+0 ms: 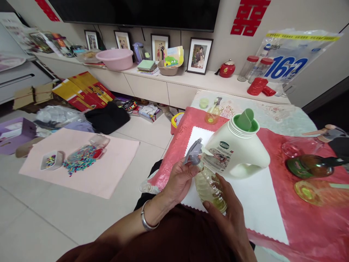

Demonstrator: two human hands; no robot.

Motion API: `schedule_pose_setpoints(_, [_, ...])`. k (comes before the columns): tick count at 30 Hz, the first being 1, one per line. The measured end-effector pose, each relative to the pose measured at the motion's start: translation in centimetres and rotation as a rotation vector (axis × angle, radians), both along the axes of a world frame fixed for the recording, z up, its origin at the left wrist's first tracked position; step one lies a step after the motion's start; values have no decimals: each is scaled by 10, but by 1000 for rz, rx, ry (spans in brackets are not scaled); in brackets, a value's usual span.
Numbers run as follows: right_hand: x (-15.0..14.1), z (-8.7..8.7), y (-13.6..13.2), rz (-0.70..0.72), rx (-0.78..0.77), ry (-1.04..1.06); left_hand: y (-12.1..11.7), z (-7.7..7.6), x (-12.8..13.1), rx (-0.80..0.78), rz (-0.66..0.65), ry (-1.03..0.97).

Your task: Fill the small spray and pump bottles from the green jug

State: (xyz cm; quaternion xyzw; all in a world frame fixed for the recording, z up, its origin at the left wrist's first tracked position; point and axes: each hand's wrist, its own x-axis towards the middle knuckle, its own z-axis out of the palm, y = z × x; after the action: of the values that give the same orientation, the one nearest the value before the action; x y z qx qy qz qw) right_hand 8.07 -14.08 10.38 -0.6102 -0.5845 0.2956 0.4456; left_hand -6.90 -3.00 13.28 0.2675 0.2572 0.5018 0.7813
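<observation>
A clear spray bottle [208, 187] with pale yellow liquid and a grey trigger head [194, 153] is tilted in front of me. My left hand [181, 178], with a silver bangle at the wrist, has its fingers closed round the bottle's neck, just under the trigger head. Lower down, my right hand [227, 203] wraps the body of the bottle from the right side. Right behind it stands a big pale green detergent jug [237, 145], its top uncapped, with a green spout [247, 120] inside. The jug rests on a white sheet [259, 203] over a red cloth.
Lying at the right are a dark green bottle [302, 166] and a yellowish bottle [308, 191]. Another small spray bottle [212, 114] and a green cup [203, 103] stand at the table's far side. On the floor at left, a pink sheet [117, 154] bears colourful small pieces.
</observation>
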Motion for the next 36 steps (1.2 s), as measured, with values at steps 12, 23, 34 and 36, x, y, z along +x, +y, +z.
schedule_pose_setpoints(12, [-4,2,3,-12,36,15,-2,1,1,29,19,5])
schedule_pose_setpoints(23, [-3,-5,0,-12,-10,151,-2,3,-4,107,-54,37])
schedule_pose_setpoints(34, [-4,-5,-3,8,-55,216,2,8,-4,73,-49,9])
schedule_pose_setpoints(36, [-2,-7,-3,14,-65,201,2,9,-5,81,-45,19])
